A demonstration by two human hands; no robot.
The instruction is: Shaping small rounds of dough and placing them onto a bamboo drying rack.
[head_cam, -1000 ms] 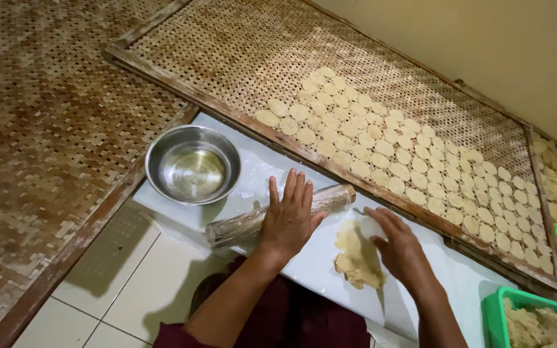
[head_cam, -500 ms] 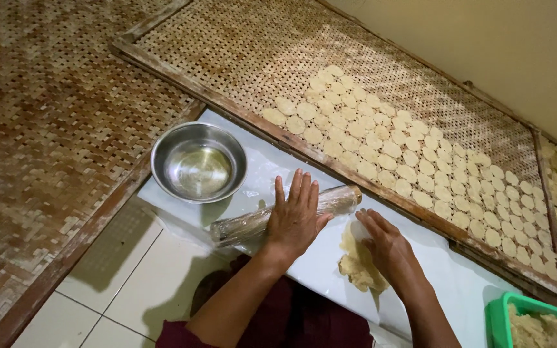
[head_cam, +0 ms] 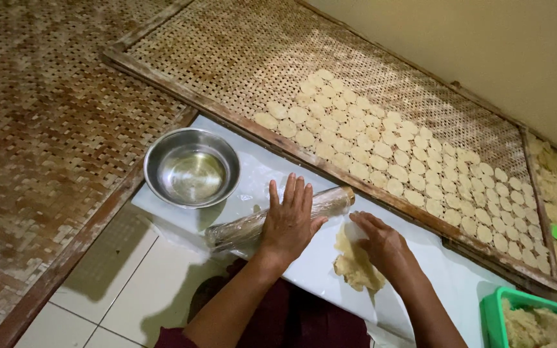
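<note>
dough [head_cam: 358, 261] lies in a ragged, partly flattened patch on the white board [head_cam: 304, 270], just in front of the person and right of centre. the left hand [head_cam: 289, 221] rests flat on the rolling pin [head_cam: 272, 218], fingers spread and straight, palm pressing down rather than wrapped round it (so nothing is clenched there). the rolling pin looks wrapped in clear film and lies at a slant just left of the dough, touching or almost touching its edge. the right hand [head_cam: 381, 241] sits on the far edge of the dough, fingers bent and pressing or pinching at it; whether it actually grips a piece i cannot tell.

to roll well here, the palm wants to stay centred on the pin so the pressure is even, and the right hand should hold the dough steady at its rim, clear of the pin's path. thick lumps show near the lower end, so those likely need the most passes.

a steel bowl [head_cam: 192, 167] stands on the board to the left, a woven tray [head_cam: 240, 58] with rows of small dough rounds [head_cam: 381, 145] lies beyond, and a green basket [head_cam: 494, 309] sits at the lower right.
</note>
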